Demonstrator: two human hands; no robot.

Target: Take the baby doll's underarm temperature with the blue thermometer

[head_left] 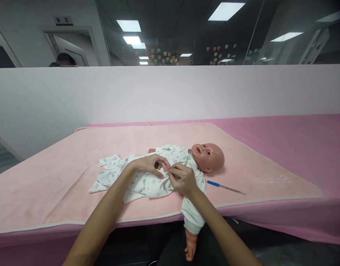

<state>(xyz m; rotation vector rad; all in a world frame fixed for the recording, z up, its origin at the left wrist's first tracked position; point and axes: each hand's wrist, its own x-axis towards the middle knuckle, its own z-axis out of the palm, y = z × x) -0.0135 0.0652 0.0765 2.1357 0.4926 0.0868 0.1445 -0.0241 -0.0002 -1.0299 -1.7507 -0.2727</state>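
A baby doll [211, 157] lies on its back, head to the right, dressed in a white printed outfit [158, 184]. My left hand [151, 164] rests over the doll's middle, fingers curled and the thumb lower down. Close against it, my right hand [183, 179] pinches at the front of the outfit. The fingertips of both hands meet there; whatever they hold is too small to make out, perhaps a tie or cloth edge. One doll arm [191, 244] hangs over the table's front edge, below my right wrist.
A thermometer [226, 187] with a blue end lies right of the doll. Under both is a peach blanket [75, 166] on a pink-covered table [297, 147]. A white partition [170, 92] stands behind; a person's head [64, 59] shows above it at left.
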